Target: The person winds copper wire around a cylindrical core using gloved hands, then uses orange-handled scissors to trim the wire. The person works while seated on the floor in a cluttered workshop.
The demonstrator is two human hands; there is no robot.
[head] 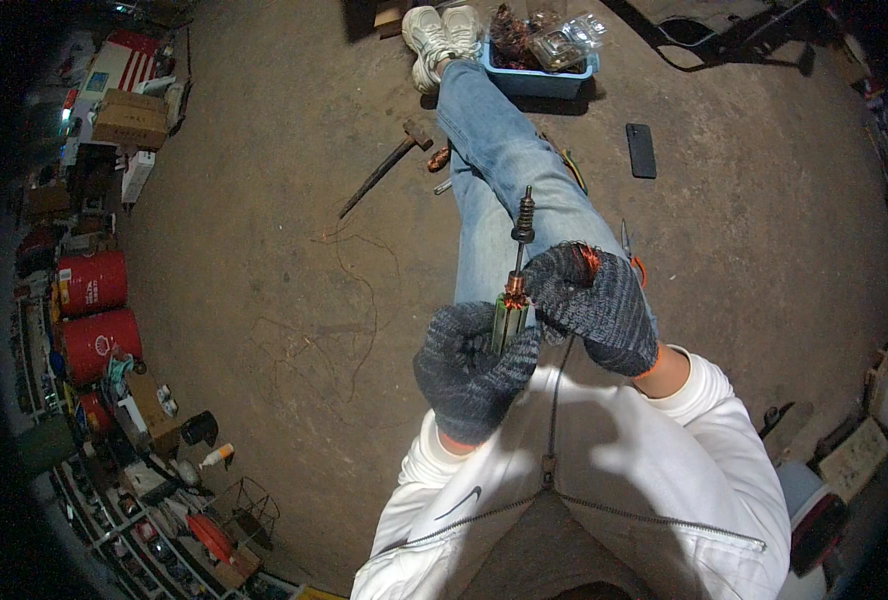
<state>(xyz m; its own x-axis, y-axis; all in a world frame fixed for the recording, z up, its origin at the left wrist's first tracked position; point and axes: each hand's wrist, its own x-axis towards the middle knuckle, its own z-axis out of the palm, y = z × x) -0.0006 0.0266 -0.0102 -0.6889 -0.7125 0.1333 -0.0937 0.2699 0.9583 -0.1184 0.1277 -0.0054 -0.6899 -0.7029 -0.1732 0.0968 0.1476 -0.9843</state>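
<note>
My left hand (474,367), in a dark grey knitted glove, grips a small motor armature (510,324) by its laminated core. The armature's shaft, with a copper commutator (515,285) and a dark threaded end (525,216), points away from me. Beside it, my gloved right hand (598,315) is closed around a tuft of thin copper wire (588,259), which sticks out at the top of the fist. The right fingertips are close to the commutator end; whether they touch it is hidden. Both hands are above my outstretched, crossed legs in jeans (515,165).
Left of my legs lie a hammer (384,171), a copper wire bundle (438,159) and loose wire strands (373,300). To the right are green-yellow handles (575,171), orange-handled scissors (639,271) and a phone (641,151). A blue tub (538,84) stands near my shoes. Red drums (91,281) line the left.
</note>
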